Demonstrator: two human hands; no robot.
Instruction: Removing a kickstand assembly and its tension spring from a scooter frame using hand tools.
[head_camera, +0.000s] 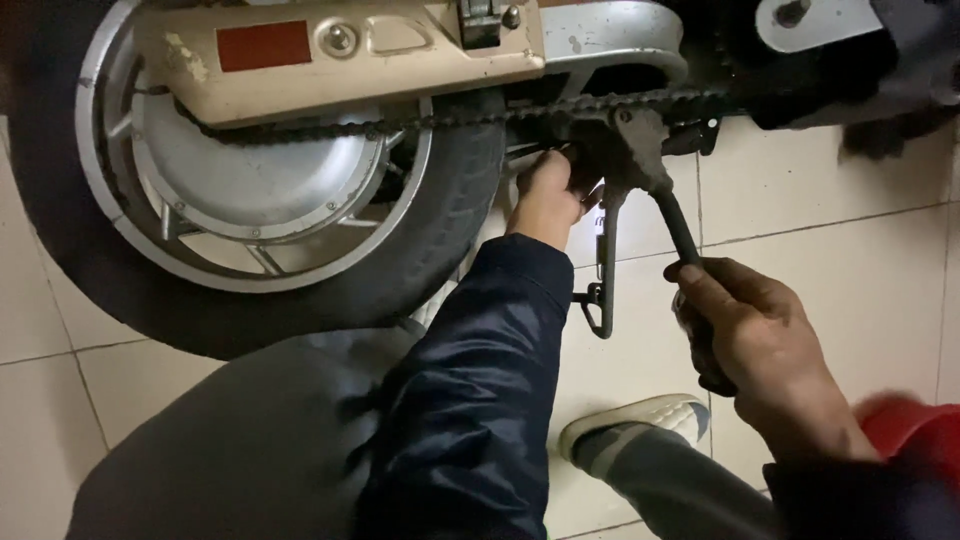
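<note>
A two-wheeler's rear wheel (250, 190), with a black tyre and a silver hub, fills the upper left. A black drive chain (450, 122) runs under a beige chain guard (340, 50). My left hand (548, 190), in a dark blue sleeve, reaches up behind the tyre to the grey bracket (630, 140) below the chain; its fingers are partly hidden there. My right hand (760, 340) is closed around the dark handle of a long tool (678, 225), whose other end sits on that bracket.
A grey kickstand (604, 270) hangs down between my hands. My shoe (640, 420) with a white toe rests on the pale tiled floor (830, 190). A red object (915, 430) shows at the right edge, and my knee in dark trousers (240, 440) at lower left.
</note>
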